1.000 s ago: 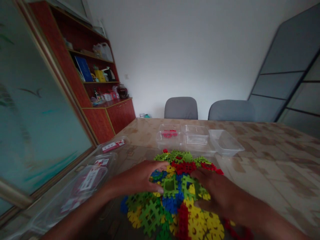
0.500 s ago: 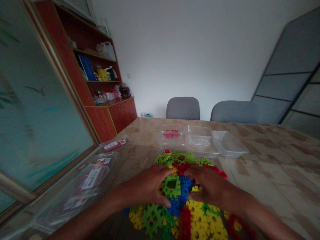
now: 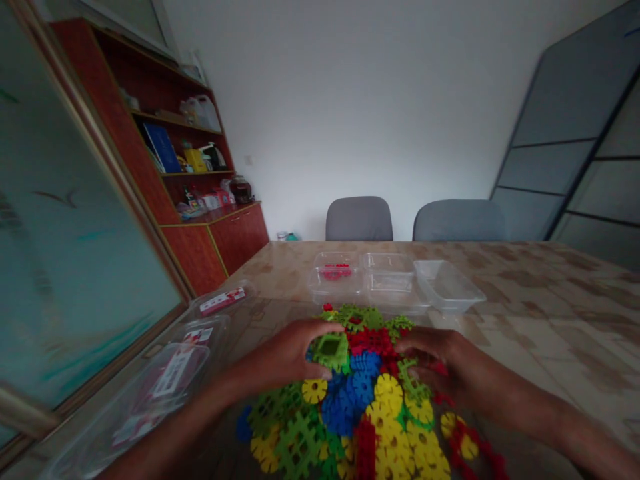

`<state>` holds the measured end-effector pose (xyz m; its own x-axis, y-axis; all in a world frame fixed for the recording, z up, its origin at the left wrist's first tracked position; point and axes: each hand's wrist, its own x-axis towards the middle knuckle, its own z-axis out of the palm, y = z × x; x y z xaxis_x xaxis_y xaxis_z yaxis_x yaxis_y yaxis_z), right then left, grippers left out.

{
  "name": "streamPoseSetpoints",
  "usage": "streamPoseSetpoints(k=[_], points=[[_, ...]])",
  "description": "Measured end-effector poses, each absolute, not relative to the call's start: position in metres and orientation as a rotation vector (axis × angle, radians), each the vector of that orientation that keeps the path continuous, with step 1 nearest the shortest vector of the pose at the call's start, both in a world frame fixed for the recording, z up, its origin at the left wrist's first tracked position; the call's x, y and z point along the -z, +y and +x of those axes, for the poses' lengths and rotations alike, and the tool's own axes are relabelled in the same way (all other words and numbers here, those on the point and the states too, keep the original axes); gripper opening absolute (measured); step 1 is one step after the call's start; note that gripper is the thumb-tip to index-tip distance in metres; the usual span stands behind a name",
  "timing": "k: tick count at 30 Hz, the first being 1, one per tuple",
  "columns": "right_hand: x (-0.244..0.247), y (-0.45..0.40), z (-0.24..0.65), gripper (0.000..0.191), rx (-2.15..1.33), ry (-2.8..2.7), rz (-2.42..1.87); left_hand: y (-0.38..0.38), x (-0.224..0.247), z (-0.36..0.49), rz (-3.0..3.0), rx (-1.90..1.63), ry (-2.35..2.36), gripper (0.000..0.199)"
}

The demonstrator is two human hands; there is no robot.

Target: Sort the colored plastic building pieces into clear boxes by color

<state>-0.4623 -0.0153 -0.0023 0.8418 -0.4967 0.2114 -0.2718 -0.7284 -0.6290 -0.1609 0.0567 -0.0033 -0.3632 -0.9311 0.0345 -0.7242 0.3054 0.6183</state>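
Note:
A heap of plastic interlocking pieces lies on the table in front of me. My left hand is curved around a green square piece at the heap's left side, thumb below and fingers above. At the right side, the bent fingers of my right hand reach in by a green notched piece and red pieces; what they grip is partly hidden. Blue notched discs lie between the hands. Yellow notched discs fill the near right part.
Behind the heap stand clear plastic boxes, one with red pieces inside, and another box to their right. Labelled clear lids lie on the left. Two grey chairs stand across the table.
My hands have moved apart, the right one going rightward off the middle of the heap. More blue and red pieces show between them. The view has shifted slightly to the right.

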Motion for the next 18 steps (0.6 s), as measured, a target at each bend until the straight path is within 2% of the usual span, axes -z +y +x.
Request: streamPoseSetpoints(k=[8,13,18], points=[[0.018,-0.023,-0.486,0.024,0.494,0.662,-2.391,-0.05,-0.018,-0.117,1.489,0.486,-2.092,0.064],[0.013,-0.02,-0.483,0.024,0.51,0.665,-2.417,-0.109,-0.017,-0.107,1.508,0.51,-2.177,0.056],[0.014,-0.022,-0.487,0.019,0.498,0.682,-2.419,-0.129,-0.004,-0.103,1.48,0.579,-2.279,0.051]])
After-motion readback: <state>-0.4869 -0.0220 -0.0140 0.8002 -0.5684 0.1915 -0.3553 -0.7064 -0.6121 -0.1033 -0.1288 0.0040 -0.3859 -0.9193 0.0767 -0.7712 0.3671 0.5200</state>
